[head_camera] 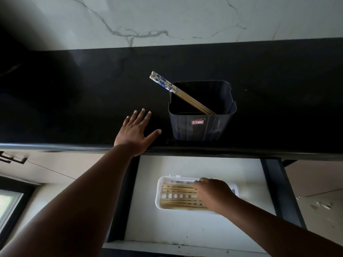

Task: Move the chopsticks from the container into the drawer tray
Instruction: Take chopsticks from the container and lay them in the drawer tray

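A dark square container point(200, 129) stands on the black countertop. A pair of bamboo chopsticks point(185, 95) with blue-and-white patterned tops leans in it, tops sticking out over its far left corner. Below, in the open drawer, a white slotted tray point(157, 191) holds several bamboo chopsticks point(178, 190) lying lengthwise. My right hand point(213, 195) rests palm-down over the tray's right end, fingers on the chopsticks; whether it grips any is hidden. My left hand point(135, 132) lies flat on the countertop left of the container, fingers spread, holding nothing.
The countertop's front edge point(55, 147) runs across above the open drawer point(185, 229), which has a white floor and dark side rails point(278, 190). A marble backsplash point(167, 19) rises behind the counter. Cabinet fronts point(46, 169) sit to the left.
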`<state>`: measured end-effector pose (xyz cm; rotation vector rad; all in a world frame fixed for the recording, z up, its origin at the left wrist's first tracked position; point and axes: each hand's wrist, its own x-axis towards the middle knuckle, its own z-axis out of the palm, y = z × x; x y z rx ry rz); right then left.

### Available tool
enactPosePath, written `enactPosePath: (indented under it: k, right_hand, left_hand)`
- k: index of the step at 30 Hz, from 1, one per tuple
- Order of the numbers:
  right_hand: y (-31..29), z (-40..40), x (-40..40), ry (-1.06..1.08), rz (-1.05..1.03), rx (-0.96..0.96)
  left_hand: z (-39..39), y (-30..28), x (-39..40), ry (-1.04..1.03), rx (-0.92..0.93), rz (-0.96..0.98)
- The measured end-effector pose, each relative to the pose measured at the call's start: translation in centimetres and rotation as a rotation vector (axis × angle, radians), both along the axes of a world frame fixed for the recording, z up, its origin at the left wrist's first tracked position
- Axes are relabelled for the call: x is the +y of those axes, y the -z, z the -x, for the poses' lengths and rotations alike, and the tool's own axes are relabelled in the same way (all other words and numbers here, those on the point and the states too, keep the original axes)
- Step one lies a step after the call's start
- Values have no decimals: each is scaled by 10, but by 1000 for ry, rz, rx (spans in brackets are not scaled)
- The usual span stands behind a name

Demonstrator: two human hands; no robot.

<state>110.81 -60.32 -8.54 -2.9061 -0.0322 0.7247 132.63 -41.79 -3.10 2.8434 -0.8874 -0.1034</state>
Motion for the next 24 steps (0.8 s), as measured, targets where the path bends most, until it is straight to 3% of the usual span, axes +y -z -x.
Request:
enactPosePath:
  k: [6, 10, 12, 15, 19, 24]
  right_hand:
    - [-114, -16, 1, 83, -384, -143]
    - [-200, -43, -5, 191, -670, -379]
    - [-221, -62, -13, 256, -711, -536]
    - [-226, -98, -26, 326, -476, -705]
    - [-211, -127, -24, 277, -109, -632]
    - [-202, -142, -13, 280, 48, -558]
  left_hand:
    - [2, -1, 1, -5, 5, 16]
    - [2, 0, 0, -18, 0, 44]
    - [2, 0, 0, -24, -2, 50]
    - [3, -2, -1, -36, -4, 63]
    - [3, -2, 0, -34, -6, 93]
    - [2, -2, 0, -42, -7, 116]
